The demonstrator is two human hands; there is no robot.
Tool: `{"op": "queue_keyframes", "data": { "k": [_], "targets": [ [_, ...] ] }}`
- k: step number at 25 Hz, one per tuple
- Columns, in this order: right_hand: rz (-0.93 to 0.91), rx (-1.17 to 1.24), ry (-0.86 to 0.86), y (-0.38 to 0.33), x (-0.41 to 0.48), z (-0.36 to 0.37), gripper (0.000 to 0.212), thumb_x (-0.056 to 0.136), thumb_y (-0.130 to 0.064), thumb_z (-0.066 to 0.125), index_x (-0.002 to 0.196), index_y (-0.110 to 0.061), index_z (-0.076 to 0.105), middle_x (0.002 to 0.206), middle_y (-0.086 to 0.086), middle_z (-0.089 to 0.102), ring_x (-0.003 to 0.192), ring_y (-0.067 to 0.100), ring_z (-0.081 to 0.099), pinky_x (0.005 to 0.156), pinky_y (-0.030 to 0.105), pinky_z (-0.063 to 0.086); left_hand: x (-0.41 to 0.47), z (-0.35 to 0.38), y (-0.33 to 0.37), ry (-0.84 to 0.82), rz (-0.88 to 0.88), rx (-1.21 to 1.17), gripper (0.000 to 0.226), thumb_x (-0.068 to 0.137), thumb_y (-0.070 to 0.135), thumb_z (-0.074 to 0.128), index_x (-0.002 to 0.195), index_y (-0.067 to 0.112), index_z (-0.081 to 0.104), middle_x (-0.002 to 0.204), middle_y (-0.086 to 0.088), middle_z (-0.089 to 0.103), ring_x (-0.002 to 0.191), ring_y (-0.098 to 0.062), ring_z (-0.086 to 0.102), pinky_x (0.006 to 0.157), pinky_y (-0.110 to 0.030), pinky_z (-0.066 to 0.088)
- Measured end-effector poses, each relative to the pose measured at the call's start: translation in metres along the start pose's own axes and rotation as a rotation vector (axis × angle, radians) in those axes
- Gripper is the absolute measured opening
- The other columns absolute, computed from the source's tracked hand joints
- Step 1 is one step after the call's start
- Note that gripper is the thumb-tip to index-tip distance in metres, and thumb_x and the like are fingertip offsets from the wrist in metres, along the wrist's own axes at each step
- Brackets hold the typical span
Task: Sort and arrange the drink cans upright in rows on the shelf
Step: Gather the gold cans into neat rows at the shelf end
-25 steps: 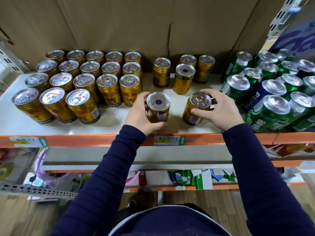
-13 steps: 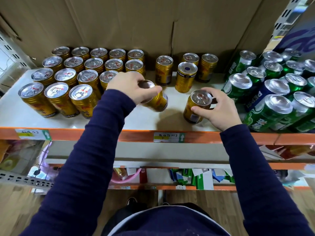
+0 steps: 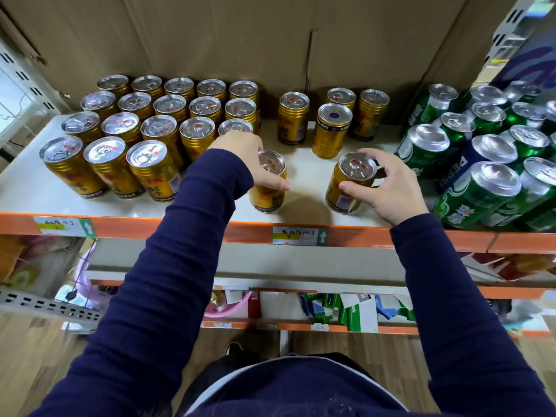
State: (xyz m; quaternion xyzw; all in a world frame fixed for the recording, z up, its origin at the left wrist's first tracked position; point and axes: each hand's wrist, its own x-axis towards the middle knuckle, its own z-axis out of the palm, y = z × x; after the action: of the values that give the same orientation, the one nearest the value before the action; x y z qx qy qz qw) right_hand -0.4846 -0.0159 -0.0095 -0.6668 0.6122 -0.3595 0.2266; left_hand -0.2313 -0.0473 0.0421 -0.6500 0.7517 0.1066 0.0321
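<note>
Several gold cans [image 3: 150, 121] stand upright in tidy rows on the left of the white shelf [image 3: 27, 188]. My left hand [image 3: 249, 164] grips a gold can [image 3: 269, 191] that stands upright, tab end up, near the shelf's front edge. To its right, my right hand [image 3: 385, 188] holds a second gold can [image 3: 350, 185], also upright. Behind them, one gold can [image 3: 331, 130] stands bottom end up, and three more gold cans [image 3: 293, 118] stand loosely near the back.
A heap of green cans [image 3: 478, 200] with one blue Pepsi can [image 3: 469, 164] fills the shelf's right side, some lying tilted. Brown cardboard [image 3: 240, 40] forms the back wall. An orange beam [image 3: 421, 239] with price labels edges the front. Lower shelves hold small boxes.
My left hand lifted its can, turned it over from bottom end up to tab end up, and set it back on the shelf. My right hand kept holding its can in place.
</note>
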Motion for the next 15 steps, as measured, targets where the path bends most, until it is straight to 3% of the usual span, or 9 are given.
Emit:
{"op": "queue_keyframes", "data": {
  "k": [5, 7, 11, 15],
  "targets": [
    [0.000, -0.012, -0.010, 0.000, 0.000, -0.001, 0.063, 0.070, -0.031, 0.081, 0.126, -0.020, 0.055, 0.123, -0.002, 0.057, 0.107, 0.010, 0.051, 0.078, 0.008, 0.034, -0.009, -0.009, -0.015, 0.051, 0.127, -0.145, 0.075, 0.064, 0.050, 0.079, 0.126, 0.016, 0.053, 0.122, -0.004, 0.060, 0.109, -0.022, 0.054, 0.087, -0.033, 0.047],
    [-0.001, -0.057, -0.036, -0.003, 0.001, -0.003, 0.062, 0.072, -0.035, 0.079, 0.127, -0.020, 0.054, 0.124, -0.001, 0.057, 0.109, 0.012, 0.050, 0.083, 0.015, 0.035, -0.011, -0.006, -0.019, 0.049, 0.133, -0.180, 0.075, 0.064, 0.046, 0.080, 0.128, 0.016, 0.052, 0.125, -0.004, 0.059, 0.112, -0.022, 0.053, 0.089, -0.031, 0.044],
    [0.025, -0.310, -0.054, -0.013, 0.006, 0.000, 0.068, 0.068, -0.070, 0.063, 0.119, -0.025, 0.056, 0.113, 0.005, 0.059, 0.107, 0.020, 0.051, 0.080, 0.027, 0.035, -0.013, 0.003, -0.022, 0.122, 0.143, -0.194, 0.073, 0.066, 0.056, 0.074, 0.125, 0.018, 0.055, 0.121, -0.005, 0.056, 0.108, -0.022, 0.050, 0.083, -0.029, 0.040],
    [-0.043, -0.354, -0.056, -0.035, 0.009, 0.002, 0.060, 0.069, -0.048, 0.076, 0.117, -0.016, 0.059, 0.113, 0.005, 0.058, 0.101, 0.019, 0.053, 0.079, 0.026, 0.037, -0.021, 0.000, -0.030, 0.197, 0.136, -0.186, 0.068, 0.066, 0.061, 0.070, 0.117, 0.016, 0.061, 0.113, -0.006, 0.060, 0.102, -0.021, 0.052, 0.080, -0.030, 0.043]
  ]
}}
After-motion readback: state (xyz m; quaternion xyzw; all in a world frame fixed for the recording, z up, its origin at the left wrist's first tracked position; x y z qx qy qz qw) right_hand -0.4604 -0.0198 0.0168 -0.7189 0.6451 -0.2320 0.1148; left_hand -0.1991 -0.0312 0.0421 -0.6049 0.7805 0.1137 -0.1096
